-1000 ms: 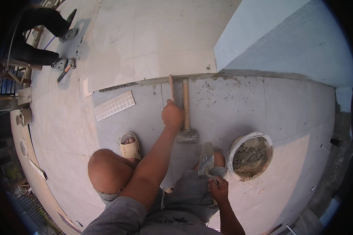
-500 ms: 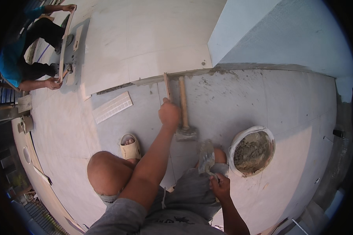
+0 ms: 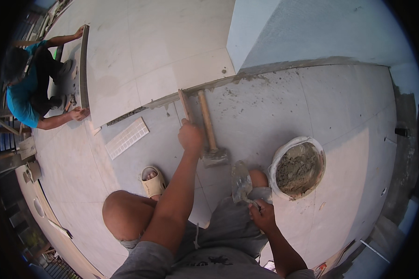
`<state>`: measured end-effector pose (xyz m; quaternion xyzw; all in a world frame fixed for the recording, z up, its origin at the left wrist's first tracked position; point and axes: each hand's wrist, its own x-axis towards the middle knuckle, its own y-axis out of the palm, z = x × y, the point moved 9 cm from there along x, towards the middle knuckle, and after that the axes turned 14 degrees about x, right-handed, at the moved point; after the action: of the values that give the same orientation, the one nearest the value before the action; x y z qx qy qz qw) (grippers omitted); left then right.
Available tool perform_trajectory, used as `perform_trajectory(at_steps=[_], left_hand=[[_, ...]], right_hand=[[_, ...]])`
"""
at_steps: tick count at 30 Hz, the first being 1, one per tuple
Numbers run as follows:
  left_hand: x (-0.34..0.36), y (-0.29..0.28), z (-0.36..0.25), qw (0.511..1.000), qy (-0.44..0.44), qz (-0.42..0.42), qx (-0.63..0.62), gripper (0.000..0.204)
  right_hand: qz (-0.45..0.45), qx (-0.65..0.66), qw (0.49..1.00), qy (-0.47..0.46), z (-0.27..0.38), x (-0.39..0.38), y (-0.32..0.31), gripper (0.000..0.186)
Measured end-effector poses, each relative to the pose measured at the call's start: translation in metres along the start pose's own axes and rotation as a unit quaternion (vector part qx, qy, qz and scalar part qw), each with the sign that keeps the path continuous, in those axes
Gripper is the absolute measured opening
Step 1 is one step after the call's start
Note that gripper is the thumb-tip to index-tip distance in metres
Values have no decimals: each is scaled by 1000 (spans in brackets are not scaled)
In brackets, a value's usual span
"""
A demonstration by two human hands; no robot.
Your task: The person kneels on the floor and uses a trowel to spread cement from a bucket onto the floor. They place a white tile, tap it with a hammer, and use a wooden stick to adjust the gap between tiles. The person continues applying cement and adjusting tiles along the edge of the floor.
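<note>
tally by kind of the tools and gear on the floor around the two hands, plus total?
Mallet, wooden handle, lying by the left hand: 1
Trowel, held in the right hand: 1
Bucket of mortar: 1
Thin wooden strip, under the left hand: 1
White ribbed plate: 1
Sandal: 1
Total: 6

Left hand (image 3: 191, 136) hides the thin wooden strip's (image 3: 184, 104) near end.

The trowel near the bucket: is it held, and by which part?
Yes. The right hand holds the trowel by its handle, blade pointing away from the person.
</note>
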<state>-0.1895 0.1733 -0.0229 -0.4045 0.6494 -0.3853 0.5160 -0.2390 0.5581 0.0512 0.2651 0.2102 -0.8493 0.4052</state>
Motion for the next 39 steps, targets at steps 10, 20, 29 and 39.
perform_trajectory(at_steps=[10, 20, 29, 39], left_hand=[[3, 5, 4, 1000, 1, 9, -1, 26], [4, 8, 7, 1000, -7, 9, -1, 28], [4, 7, 5, 1000, -7, 12, -4, 28], [1, 4, 3, 1000, -6, 12, -8, 26]], right_hand=[[2, 15, 1000, 9, 1, 1, 2, 18], [1, 17, 999, 45, 0, -1, 3, 18], [4, 10, 1000, 9, -4, 1, 3, 18], [6, 30, 999, 13, -2, 3, 2, 15]])
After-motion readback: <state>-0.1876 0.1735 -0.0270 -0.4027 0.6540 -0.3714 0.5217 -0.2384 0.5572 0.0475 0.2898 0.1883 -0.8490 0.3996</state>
